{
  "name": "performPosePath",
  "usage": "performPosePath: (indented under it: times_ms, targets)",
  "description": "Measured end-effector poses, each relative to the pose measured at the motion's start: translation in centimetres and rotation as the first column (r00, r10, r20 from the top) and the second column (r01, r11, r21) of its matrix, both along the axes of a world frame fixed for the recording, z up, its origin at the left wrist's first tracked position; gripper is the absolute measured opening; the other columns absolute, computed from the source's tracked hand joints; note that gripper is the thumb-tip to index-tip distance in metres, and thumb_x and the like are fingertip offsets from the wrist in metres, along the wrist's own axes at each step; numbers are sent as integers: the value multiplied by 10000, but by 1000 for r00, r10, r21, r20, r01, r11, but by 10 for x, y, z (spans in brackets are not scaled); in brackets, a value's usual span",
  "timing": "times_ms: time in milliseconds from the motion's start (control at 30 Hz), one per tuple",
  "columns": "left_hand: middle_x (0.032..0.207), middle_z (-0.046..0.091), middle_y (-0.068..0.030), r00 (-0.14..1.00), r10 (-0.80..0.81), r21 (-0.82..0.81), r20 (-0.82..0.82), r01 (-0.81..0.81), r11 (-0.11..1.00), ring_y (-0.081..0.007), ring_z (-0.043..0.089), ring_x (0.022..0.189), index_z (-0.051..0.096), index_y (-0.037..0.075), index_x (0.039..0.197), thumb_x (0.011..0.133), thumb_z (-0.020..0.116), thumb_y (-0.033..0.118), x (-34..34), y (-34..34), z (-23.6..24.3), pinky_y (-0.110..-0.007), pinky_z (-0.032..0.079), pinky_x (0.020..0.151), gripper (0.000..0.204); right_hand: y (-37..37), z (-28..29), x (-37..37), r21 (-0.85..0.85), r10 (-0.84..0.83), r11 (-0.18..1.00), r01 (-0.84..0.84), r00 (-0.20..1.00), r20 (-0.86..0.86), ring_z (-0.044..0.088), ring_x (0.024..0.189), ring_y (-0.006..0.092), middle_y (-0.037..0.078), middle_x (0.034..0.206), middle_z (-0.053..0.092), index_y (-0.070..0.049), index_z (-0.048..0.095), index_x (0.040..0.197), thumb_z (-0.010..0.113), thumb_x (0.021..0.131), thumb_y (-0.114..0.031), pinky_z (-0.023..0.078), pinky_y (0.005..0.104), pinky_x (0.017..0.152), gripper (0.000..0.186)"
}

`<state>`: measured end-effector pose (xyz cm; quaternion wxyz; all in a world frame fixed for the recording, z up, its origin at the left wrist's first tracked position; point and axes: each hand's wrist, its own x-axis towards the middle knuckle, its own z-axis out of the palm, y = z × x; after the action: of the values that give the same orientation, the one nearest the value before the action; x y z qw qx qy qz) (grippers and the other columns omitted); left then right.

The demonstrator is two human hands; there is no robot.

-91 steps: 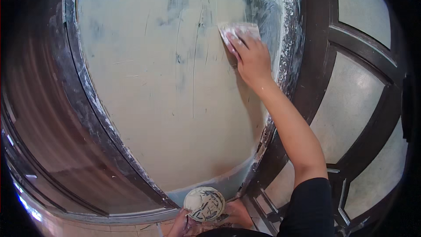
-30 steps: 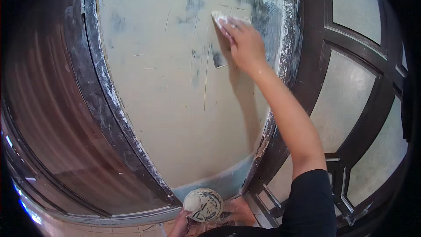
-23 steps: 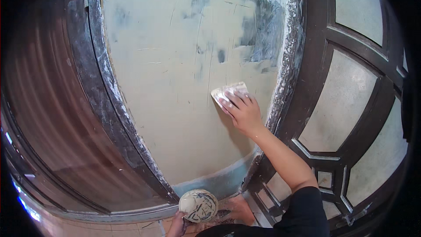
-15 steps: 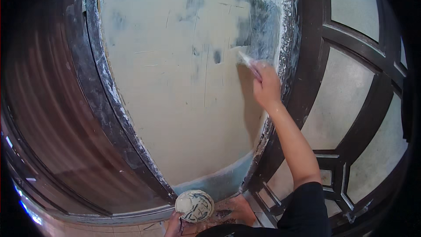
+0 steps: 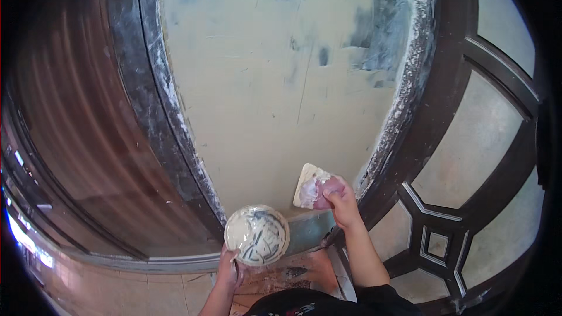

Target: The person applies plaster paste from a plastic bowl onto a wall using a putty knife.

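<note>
My right hand (image 5: pixel 341 202) grips a flat putty scraper (image 5: pixel 309 182), its cream-smeared blade tilted up beside the lower right of a putty-coated wall panel (image 5: pixel 269 93). My left hand (image 5: pixel 229 269) holds up a round bowl (image 5: pixel 256 235) smeared with pale putty and dark streaks, low in the view, just left of the scraper. The scraper is off the wall, close to the bowl but apart from it. Grey-blue patches (image 5: pixel 374 29) show through the coat at the panel's upper right.
A dark frame (image 5: pixel 158 117) runs along the panel's left edge, with a brown ribbed surface (image 5: pixel 76 140) beyond it. A dark lattice door with pale panes (image 5: pixel 468 140) stands on the right. Tiled floor (image 5: pixel 117 287) lies below.
My right hand has come down from the panel's upper right to its bottom edge, bringing the scraper next to the bowl. The bowl in my left hand has stayed low.
</note>
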<state>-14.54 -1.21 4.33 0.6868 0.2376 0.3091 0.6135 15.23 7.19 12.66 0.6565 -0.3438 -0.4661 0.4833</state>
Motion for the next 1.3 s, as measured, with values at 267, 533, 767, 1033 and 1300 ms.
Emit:
performPosePath:
  times_ms: [267, 533, 767, 1033, 1300]
  targets:
    - [1360, 503, -170, 997, 46, 125, -53, -39, 991, -319, 582, 1180, 346, 32, 1425, 828, 490, 141, 21, 17, 14, -426, 551, 919, 624, -8, 4, -1, 37, -53, 998, 45, 966, 255, 579, 970, 107, 41, 1040, 635, 6, 567, 1163, 624, 909, -92, 479, 279, 864, 279]
    - [1339, 516, -177, 996, 85, 128, -15, -82, 988, -326, 611, 1138, 324, 36, 1432, 843, 493, 142, 33, 27, 7, -454, 593, 823, 622, -10, 15, 16, 55, -106, 994, 94, 957, 270, 601, 960, 129, 60, 1047, 641, -5, 601, 1107, 612, 906, -19, 489, 288, 866, 202]
    - [1298, 542, -177, 996, 79, 148, 33, -83, 986, -326, 648, 1051, 332, 52, 1422, 876, 482, 156, 42, 28, -12, -465, 627, 700, 577, 4, 37, 67, 568, -454, 823, -1, 600, 659, 560, 1151, 241, 112, 1161, 645, -58, 699, 847, 697, 735, 35, 391, 382, 1020, 145]
    - [1318, 518, -165, 995, 70, 72, 64, -75, 995, -326, 614, 1112, 334, 50, 1417, 865, 456, 111, 70, 26, -2, -483, 602, 775, 569, 19, 34, 109, 536, -358, 837, 107, 848, 390, 413, 1358, 304, 187, 1512, 374, -45, 695, 816, 496, 696, 106, 323, 354, 1085, 278]
    - [1300, 550, -180, 989, 145, 76, 18, -146, 986, -322, 662, 1031, 335, 70, 1427, 884, 443, 187, 87, 37, -23, -458, 628, 671, 566, 22, 37, 128, 236, -98, 972, -7, 897, 430, 578, 889, 135, 31, 996, 631, -44, 686, 1016, 540, 809, 17, 458, 273, 817, 260]
